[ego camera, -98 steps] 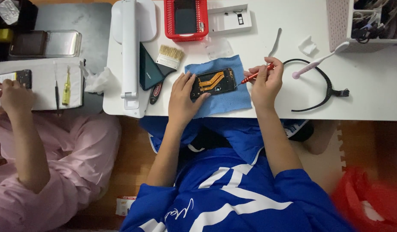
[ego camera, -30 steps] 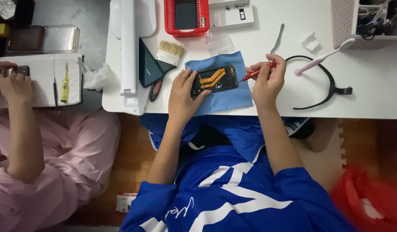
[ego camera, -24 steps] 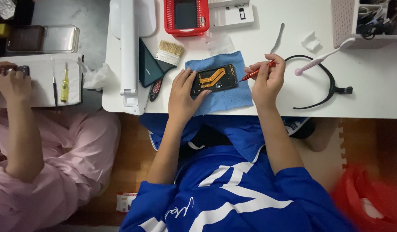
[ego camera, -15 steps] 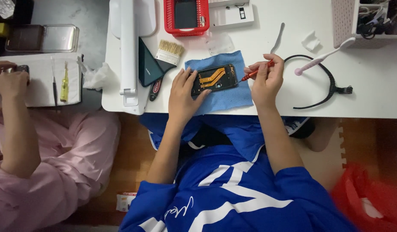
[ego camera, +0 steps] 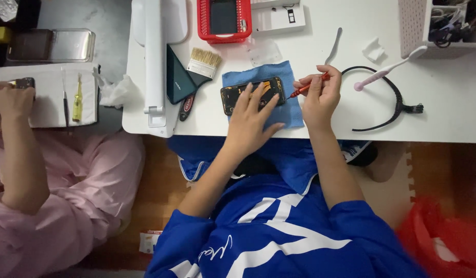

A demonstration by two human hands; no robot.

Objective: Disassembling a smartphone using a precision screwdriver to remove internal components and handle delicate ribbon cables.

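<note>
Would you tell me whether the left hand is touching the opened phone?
Touching: the head view shows the left hand with fingers lying across the opened phone.

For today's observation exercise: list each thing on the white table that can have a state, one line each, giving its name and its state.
Phone: back cover off, insides exposed, lying on the blue cloth.
Left hand: flat on the phone, pinning it.
Right hand: fingers closed on the red screwdriver.
Red screwdriver: tilted, tip at the phone's right end.
Brush: lying flat, untouched.
Red basket: holds a dark device.
Black headband: lying flat, unused.
</note>
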